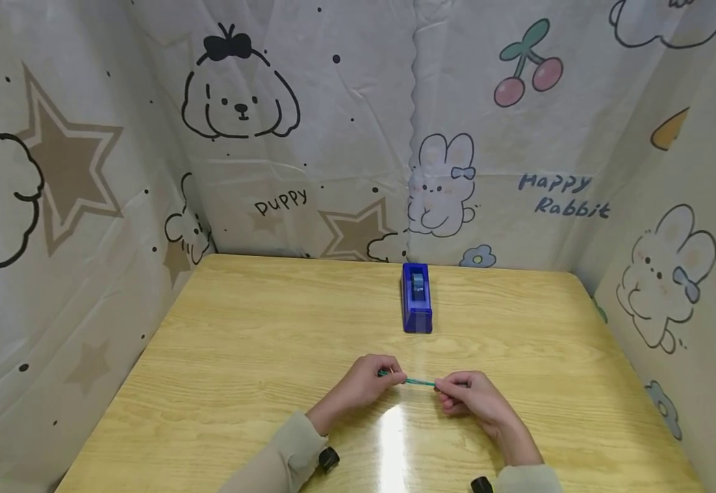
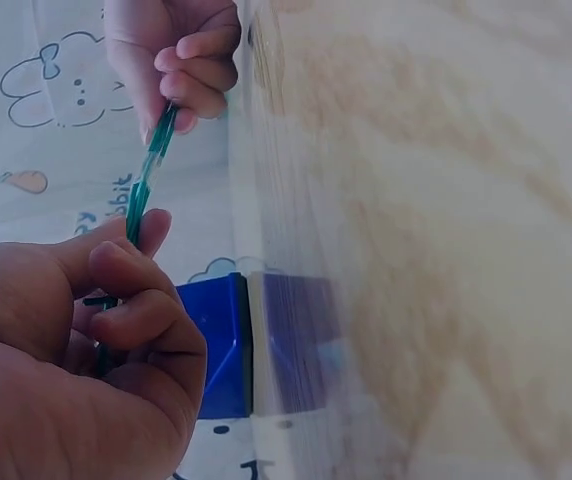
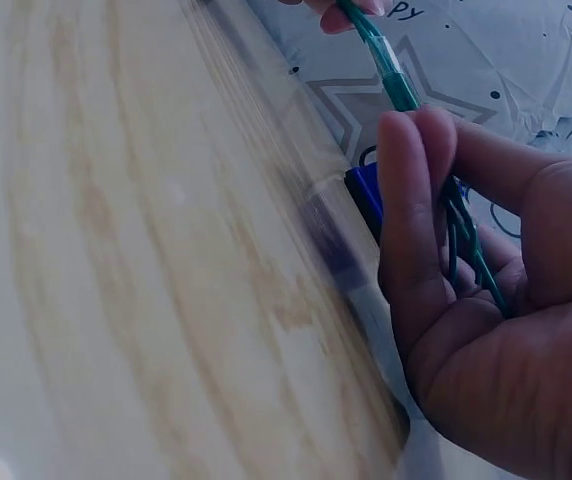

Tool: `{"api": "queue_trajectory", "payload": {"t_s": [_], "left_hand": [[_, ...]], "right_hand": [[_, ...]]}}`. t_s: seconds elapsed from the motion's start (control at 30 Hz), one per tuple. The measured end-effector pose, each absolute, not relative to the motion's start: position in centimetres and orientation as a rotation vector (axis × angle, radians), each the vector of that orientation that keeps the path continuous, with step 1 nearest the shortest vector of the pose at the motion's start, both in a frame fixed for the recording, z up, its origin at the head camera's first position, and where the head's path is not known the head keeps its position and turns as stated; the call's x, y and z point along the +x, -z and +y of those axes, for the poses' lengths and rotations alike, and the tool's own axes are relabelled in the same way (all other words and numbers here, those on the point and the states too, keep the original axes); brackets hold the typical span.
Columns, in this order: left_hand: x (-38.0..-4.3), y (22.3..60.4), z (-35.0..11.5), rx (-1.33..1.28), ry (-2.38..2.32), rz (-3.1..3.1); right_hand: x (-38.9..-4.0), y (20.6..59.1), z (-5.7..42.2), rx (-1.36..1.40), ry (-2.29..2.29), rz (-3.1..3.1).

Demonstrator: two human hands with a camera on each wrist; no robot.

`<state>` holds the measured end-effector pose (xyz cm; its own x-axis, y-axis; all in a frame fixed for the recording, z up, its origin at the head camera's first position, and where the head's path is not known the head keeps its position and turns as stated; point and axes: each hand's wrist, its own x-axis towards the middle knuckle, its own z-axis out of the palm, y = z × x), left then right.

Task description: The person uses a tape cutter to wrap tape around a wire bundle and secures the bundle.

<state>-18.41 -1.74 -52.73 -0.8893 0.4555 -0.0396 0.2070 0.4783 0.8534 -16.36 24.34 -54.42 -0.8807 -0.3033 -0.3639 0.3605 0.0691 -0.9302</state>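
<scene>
A thin bundle of green wire-like strands [image 1: 419, 382] stretches between my two hands above the table. My left hand [image 1: 364, 378] pinches one end between thumb and fingertips, and a short dark end shows inside its curled fingers in the left wrist view. Thumb and forefinger of my right hand [image 1: 471, 397] pinch the other end. Loose green strands [image 3: 461, 240] hang down into that palm in the right wrist view. Around the bundle's middle, a shiny clear band [image 2: 144, 180], like tape, shows between the hands.
Beyond the hands, a blue tape dispenser [image 1: 417, 322] stands near the back of the wooden table [image 1: 259, 329]. A printed cloth [image 1: 346, 157] encloses the back and both sides. Small black devices [image 1: 328, 459] sit by the wrists.
</scene>
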Motion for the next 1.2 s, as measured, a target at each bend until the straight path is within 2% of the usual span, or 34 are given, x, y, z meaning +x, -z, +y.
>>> {"api": "queue_trajectory", "payload": {"t_s": [0.57, 1.2], "left_hand": [[-19.18, 52.54, -2.13, 0.456, -1.441, 2.205], [-19.04, 52.71, -1.58, 0.621, -1.389, 2.38]], "right_hand": [[-16.44, 54.84, 24.55, 0.133, 1.93, 1.962], [-16.67, 54.3, 24.49, 0.063, 1.89, 1.944]]}}
